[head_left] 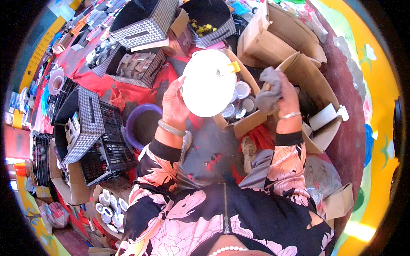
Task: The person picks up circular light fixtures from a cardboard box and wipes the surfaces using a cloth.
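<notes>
My left hand [174, 104] grips a round white disc-shaped panel [207, 91] by its left edge and holds it up in front of me. A small yellow tab and a printed label [223, 70] show on the panel's upper right. In my right hand [288, 97] is a crumpled grey cloth [270, 89], with the fingers wrapped round it, apart from the panel. Below and between the two hands stands an open cardboard box [245, 123] with several round silver-and-white pieces [242, 90] inside. The panel hides part of that box.
At my right are open cardboard boxes [316, 81], one with a white block [323, 117]. Houndstooth bins [147, 27], a purple tub [143, 128] and black crates [109, 158] stand at my left. A box of white round pieces [112, 211] sits at lower left.
</notes>
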A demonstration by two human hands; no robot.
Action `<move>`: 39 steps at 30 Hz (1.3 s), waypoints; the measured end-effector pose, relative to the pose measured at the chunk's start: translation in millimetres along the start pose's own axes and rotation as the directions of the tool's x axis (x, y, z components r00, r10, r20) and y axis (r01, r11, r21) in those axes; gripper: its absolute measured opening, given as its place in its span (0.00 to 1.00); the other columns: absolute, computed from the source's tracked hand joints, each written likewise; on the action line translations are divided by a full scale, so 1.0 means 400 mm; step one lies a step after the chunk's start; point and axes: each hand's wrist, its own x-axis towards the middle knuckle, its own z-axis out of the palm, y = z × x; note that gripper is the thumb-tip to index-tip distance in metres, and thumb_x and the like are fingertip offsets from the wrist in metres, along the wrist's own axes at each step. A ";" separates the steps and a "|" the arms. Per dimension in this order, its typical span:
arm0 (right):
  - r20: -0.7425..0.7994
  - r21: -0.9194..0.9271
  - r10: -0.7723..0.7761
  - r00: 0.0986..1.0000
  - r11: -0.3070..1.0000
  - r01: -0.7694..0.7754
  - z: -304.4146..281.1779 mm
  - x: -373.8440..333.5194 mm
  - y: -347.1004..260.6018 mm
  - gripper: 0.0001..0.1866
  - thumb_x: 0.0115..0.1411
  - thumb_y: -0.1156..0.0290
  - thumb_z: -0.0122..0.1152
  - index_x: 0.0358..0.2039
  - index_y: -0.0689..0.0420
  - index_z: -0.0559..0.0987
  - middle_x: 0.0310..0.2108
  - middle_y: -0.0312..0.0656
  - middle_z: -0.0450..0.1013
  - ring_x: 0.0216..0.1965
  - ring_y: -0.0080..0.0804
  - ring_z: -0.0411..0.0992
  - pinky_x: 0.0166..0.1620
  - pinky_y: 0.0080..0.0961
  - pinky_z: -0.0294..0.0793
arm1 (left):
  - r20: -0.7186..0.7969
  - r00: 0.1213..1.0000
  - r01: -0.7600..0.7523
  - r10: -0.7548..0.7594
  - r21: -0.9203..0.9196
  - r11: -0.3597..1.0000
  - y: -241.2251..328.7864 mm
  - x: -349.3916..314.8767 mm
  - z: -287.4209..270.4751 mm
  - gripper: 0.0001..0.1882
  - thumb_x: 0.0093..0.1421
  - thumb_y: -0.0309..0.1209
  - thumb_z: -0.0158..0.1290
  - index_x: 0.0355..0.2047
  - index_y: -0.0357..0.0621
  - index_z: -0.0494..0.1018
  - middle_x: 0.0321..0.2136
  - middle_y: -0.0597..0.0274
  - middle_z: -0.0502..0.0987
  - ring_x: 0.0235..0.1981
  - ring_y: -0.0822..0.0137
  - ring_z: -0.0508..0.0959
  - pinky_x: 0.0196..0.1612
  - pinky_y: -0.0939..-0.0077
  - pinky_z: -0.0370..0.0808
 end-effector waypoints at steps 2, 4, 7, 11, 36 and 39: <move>0.061 0.267 -0.062 0.996 0.963 0.044 -0.015 -0.008 -0.043 0.15 0.58 0.63 0.57 0.39 0.60 0.77 0.30 0.38 0.75 0.30 0.26 0.73 0.33 0.24 0.73 | -0.038 0.997 -0.067 0.066 -0.019 0.998 -0.007 -0.002 -0.004 0.21 0.57 0.30 0.49 0.49 0.31 0.67 0.44 0.52 0.75 0.47 0.59 0.74 0.53 0.63 0.70; 0.308 0.336 -0.163 0.937 0.940 0.054 -0.007 -0.048 -0.086 0.14 0.57 0.67 0.57 0.40 0.62 0.76 0.32 0.39 0.75 0.32 0.26 0.73 0.35 0.24 0.74 | -0.071 0.993 -0.099 0.099 0.002 0.995 -0.011 0.002 -0.008 0.22 0.57 0.30 0.49 0.50 0.31 0.65 0.45 0.51 0.74 0.48 0.58 0.73 0.54 0.61 0.68; 0.175 0.268 -0.303 0.937 0.930 0.251 0.055 -0.133 -0.117 0.13 0.56 0.74 0.58 0.40 0.65 0.75 0.36 0.40 0.75 0.36 0.27 0.74 0.40 0.23 0.74 | -0.031 0.995 -0.092 0.092 0.003 0.996 -0.017 -0.002 0.007 0.24 0.57 0.29 0.49 0.53 0.31 0.62 0.48 0.51 0.72 0.49 0.58 0.72 0.56 0.60 0.67; 0.250 -0.003 -0.450 0.857 0.885 0.466 0.141 -0.253 -0.142 0.11 0.53 0.76 0.60 0.38 0.63 0.76 0.35 0.37 0.75 0.35 0.25 0.73 0.39 0.20 0.72 | 0.044 0.994 -0.105 0.103 0.042 0.994 -0.025 -0.010 0.036 0.27 0.56 0.27 0.49 0.56 0.33 0.58 0.50 0.50 0.69 0.51 0.56 0.71 0.56 0.59 0.66; 0.356 -0.346 -0.417 0.837 0.773 0.532 0.172 -0.264 -0.120 0.08 0.50 0.78 0.63 0.33 0.60 0.76 0.29 0.32 0.73 0.30 0.16 0.69 0.35 0.15 0.69 | 0.225 0.964 -0.198 0.141 0.259 0.945 -0.022 -0.033 0.063 0.22 0.51 0.18 0.54 0.49 0.39 0.68 0.46 0.56 0.74 0.47 0.61 0.74 0.51 0.65 0.71; 0.180 -0.059 -0.450 0.875 0.883 0.466 0.169 -0.258 -0.132 0.08 0.51 0.78 0.63 0.33 0.60 0.77 0.30 0.33 0.74 0.31 0.16 0.70 0.35 0.14 0.69 | 0.227 0.965 -0.194 0.134 0.268 0.944 -0.020 -0.028 0.056 0.22 0.51 0.18 0.54 0.49 0.38 0.68 0.45 0.56 0.74 0.47 0.60 0.74 0.51 0.65 0.70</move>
